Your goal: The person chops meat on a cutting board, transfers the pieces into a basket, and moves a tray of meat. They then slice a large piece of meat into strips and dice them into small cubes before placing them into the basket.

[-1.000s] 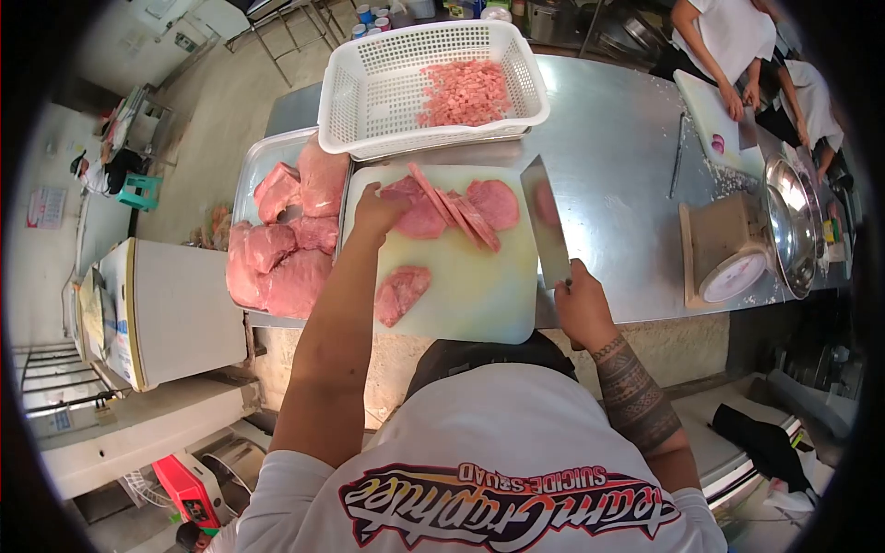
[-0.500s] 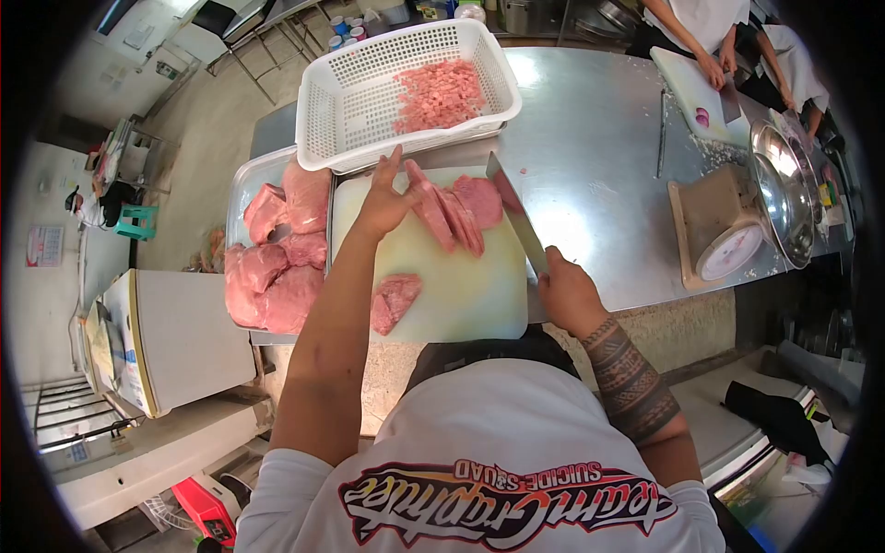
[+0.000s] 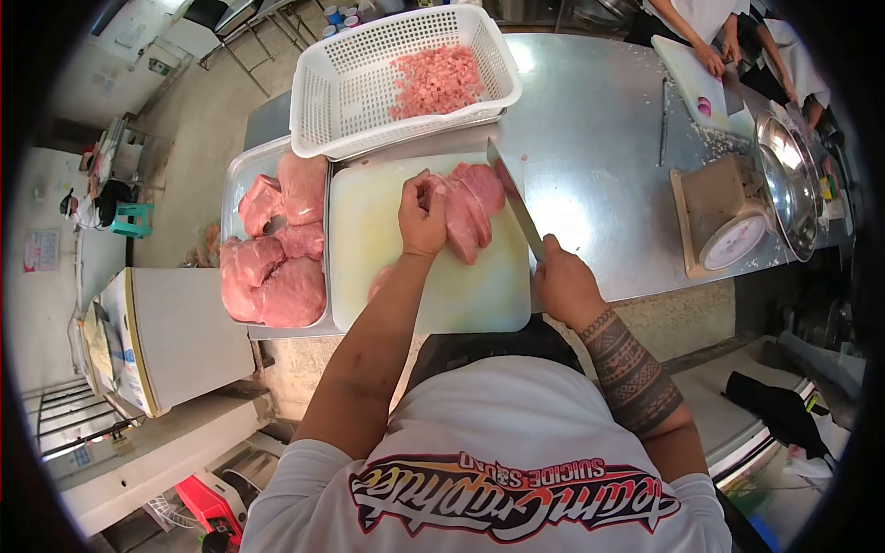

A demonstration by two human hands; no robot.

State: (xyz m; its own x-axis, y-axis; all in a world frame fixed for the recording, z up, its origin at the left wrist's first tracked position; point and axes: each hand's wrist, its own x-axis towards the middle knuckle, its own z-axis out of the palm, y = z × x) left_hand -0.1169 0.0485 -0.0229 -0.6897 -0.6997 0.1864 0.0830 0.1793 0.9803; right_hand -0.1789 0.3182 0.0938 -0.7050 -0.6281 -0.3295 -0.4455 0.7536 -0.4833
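My right hand is wrapped round the handle of a large knife, whose blade slants up and away along the right side of the meat. Several thick slices of raw pink meat lean together on the white cutting board. With its fingers curled, my left hand holds the left side of these slices; its fingertips are partly hidden. A smaller piece of meat lies on the board, mostly covered by my left forearm.
Left of the board, a metal tray holds large meat chunks. Behind it stands a white perforated basket with diced meat. A scale and steel bowl stand right. Co-workers' hands work at another board.
My left hand has gone from spread fingers beside the slices to curled fingers against them. The slices sit closer together, and my left forearm now covers most of the smaller piece.
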